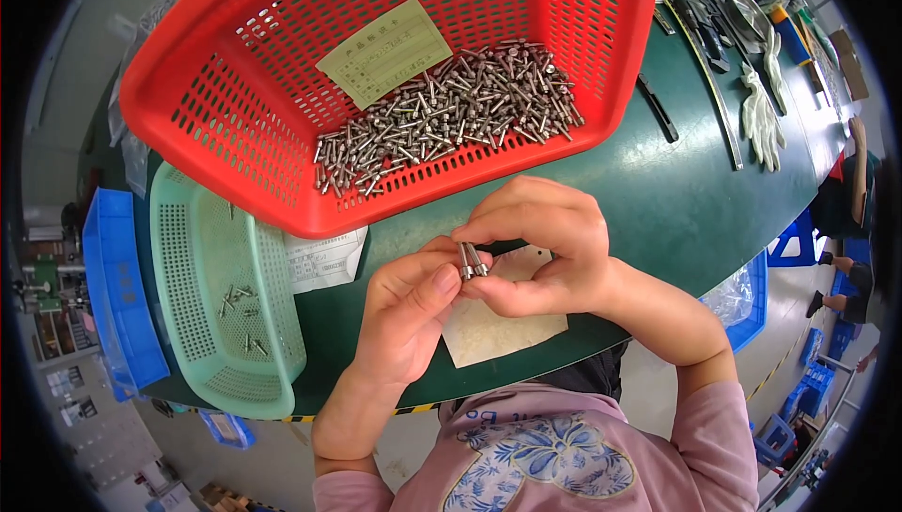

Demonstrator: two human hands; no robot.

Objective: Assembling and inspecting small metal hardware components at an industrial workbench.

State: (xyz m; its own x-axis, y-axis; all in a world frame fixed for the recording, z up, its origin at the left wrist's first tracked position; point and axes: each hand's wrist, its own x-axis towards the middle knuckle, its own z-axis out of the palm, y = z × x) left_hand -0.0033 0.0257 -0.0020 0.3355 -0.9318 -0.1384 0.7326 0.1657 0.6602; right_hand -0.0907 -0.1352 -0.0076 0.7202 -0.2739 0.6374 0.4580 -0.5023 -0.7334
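Two small silver metal pins with thicker heads (472,262) stand side by side between my fingertips, over the near part of the table. My left hand (404,307) pinches them from the left, its thumb beside the heads. My right hand (550,244) curls in from the right, thumb and forefinger closed on the same pins. Beyond my hands, a big red perforated basket (376,221) holds a large pile of similar metal pins (460,103) and a yellow-green paper card (385,52). Under my hands lies a cream sheet (498,333).
Left of my hands, a pale green basket (287,324) contains several loose pins (237,298). A blue bin (122,287) stands beyond it. White paper (329,258) lies beside the green basket. On the dark green table (620,193) at right are a black-handled tool (658,108) and white gloves (759,117).
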